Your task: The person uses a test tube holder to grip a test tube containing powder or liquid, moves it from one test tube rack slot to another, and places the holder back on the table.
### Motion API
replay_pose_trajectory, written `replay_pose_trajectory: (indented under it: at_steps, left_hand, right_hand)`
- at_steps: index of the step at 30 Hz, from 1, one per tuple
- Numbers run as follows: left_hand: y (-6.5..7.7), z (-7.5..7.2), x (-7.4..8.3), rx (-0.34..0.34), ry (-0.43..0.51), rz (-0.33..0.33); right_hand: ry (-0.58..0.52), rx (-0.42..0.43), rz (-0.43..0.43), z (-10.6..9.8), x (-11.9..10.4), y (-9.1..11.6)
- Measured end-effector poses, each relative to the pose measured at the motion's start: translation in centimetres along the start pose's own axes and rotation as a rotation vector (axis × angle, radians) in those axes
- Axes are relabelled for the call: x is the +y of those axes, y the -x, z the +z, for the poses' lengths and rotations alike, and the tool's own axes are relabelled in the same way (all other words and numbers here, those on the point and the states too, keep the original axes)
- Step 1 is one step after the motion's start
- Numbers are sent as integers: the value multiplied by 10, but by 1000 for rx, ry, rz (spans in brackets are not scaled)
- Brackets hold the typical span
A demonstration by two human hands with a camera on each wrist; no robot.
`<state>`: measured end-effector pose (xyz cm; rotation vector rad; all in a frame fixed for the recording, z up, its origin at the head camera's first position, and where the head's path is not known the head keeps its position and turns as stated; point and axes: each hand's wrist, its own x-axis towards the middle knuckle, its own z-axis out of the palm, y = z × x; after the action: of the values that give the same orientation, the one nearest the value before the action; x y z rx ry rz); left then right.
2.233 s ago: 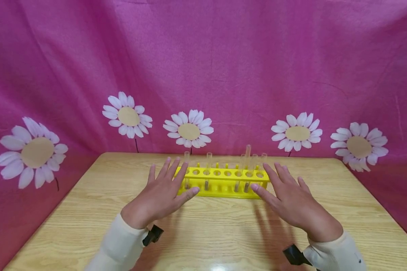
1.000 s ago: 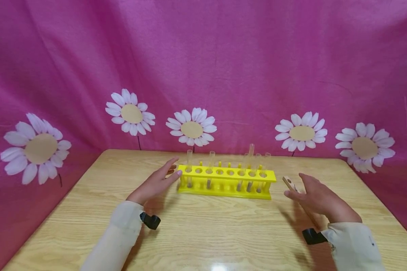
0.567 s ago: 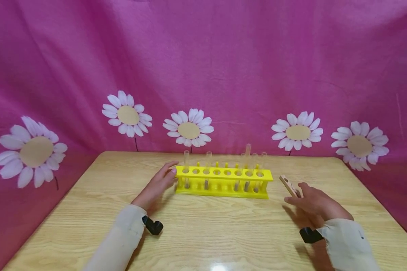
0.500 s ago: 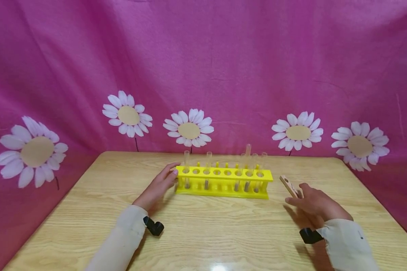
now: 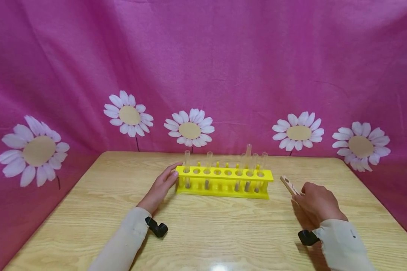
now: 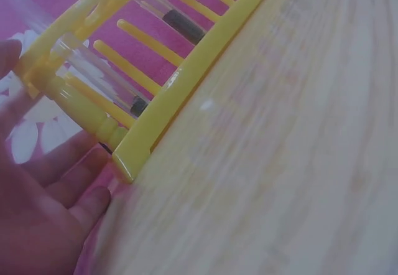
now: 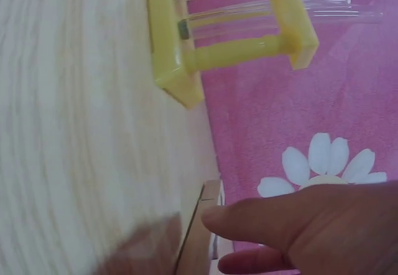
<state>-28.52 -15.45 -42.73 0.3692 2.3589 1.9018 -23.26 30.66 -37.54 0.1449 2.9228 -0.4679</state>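
Note:
A yellow test tube rack [image 5: 224, 194] stands on the table, seen end-on in both wrist views. It holds several clear test tubes [image 5: 208, 162] with dark grey matter at the bottom of some; one tube [image 5: 249, 150] rises higher than the rest. My left hand [image 5: 159, 188] grips the rack's left end, thumb at the top bar and fingers [image 6: 68, 163] around the end post. To the right of the rack lies a wooden test tube holder [image 5: 287, 184]. My right hand [image 5: 320, 201] pinches it, with the thumb [image 7: 249, 218] on its side; the palm hides its rear part.
The wooden table [image 5: 224, 233] reaches back to a pink cloth [image 5: 224, 75] printed with white daisies, which also hangs at both sides. A black wrist camera [image 5: 157, 227] sits on the left sleeve, another camera [image 5: 308, 238] on the right.
Both hands, earlier spread above the rack, have parted to its left end and to the wooden holder. Lately the right fingers have curled in on the holder; the rack stays in place.

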Motion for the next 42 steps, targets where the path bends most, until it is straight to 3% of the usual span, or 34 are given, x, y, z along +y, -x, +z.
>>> replay_pose_trajectory:
  at_steps: [14, 32, 39, 42]
  left_hand:
    - [2, 2, -6, 47, -23, 19]
    - [2, 0, -6, 29, 21, 47]
    - [5, 0, -4, 36, 15, 4]
    - [4, 1, -4, 27, 13, 17]
  right_hand:
    - [39, 58, 15, 4, 2, -1]
    - [5, 82, 17, 3, 2, 0]
    - [-4, 88, 30, 4, 2, 0]
    - [-18, 102, 43, 3, 2, 0]
